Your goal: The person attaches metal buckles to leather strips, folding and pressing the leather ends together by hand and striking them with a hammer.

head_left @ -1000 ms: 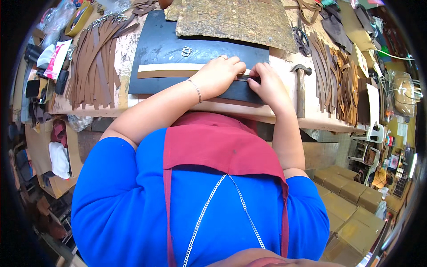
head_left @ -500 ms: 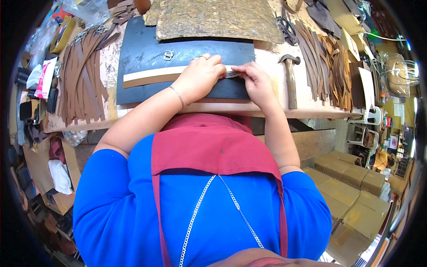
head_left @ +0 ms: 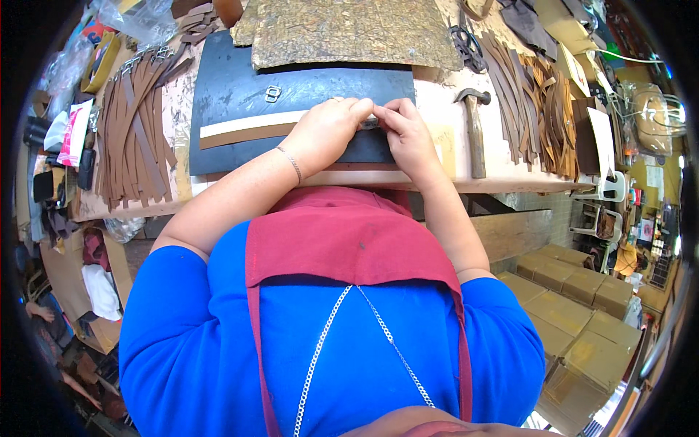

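Observation:
A brown strap (head_left: 244,135) with a white upper band lies across the black mat (head_left: 240,164). My left hand (head_left: 331,131) is closed around its right end, thumb and fingers pinched. My right hand (head_left: 409,135) meets it there, fingertips curled together at a small shiny metal piece (head_left: 370,124) that the fingers mostly hide. The two hands touch or nearly touch at the tips. Farther back on the mat sits a loose metal buckle (head_left: 272,93), apart from both hands.
A hammer (head_left: 474,135) lies right of the mat. Brown strap bundles lie at left (head_left: 135,135) and right (head_left: 510,102). A rough mottled board (head_left: 349,33) covers the mat's far edge, near black scissors (head_left: 466,47). Cardboard boxes (head_left: 582,320) stand lower right; another person's arm (head_left: 80,390) shows lower left.
My right hand has moved left, closer to my left hand. The shiny metal piece between them is now more covered by fingers.

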Available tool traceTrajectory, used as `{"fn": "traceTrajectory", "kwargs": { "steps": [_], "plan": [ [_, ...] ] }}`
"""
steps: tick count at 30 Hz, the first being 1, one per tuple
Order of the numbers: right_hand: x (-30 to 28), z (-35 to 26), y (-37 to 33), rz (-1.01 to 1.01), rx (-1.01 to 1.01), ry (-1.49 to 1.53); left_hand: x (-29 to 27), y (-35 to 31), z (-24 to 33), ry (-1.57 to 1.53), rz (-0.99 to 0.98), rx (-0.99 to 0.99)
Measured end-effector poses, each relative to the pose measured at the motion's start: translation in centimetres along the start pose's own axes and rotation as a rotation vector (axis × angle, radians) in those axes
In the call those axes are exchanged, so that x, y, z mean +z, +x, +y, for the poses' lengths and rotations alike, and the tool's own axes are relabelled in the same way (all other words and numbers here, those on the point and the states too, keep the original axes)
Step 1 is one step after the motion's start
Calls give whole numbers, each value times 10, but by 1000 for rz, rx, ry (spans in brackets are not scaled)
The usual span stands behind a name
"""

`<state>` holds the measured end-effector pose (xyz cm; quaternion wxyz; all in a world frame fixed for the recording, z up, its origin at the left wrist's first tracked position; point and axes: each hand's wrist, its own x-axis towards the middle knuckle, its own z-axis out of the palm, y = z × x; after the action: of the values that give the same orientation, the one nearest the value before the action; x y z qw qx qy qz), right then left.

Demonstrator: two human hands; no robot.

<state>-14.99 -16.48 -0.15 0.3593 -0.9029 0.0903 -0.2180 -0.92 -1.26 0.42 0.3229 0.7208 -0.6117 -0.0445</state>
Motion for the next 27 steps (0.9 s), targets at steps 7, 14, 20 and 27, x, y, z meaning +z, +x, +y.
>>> {"fn": "traceTrajectory", "kwargs": {
  "steps": [7,14,20,27],
  "plan": [
    [5,6,-2,15,-98,-203,-2,1,0,-55,-38,-46],
    [10,-3,-4,189,95,-105,-2,-1,0,-18,-22,-34],
    [5,2,-16,198,-24,-188,0,1,-1,1,-58,-36],
    [8,-3,-20,187,-113,-234,-6,2,-3,-63,-39,-39]
  ]
}}
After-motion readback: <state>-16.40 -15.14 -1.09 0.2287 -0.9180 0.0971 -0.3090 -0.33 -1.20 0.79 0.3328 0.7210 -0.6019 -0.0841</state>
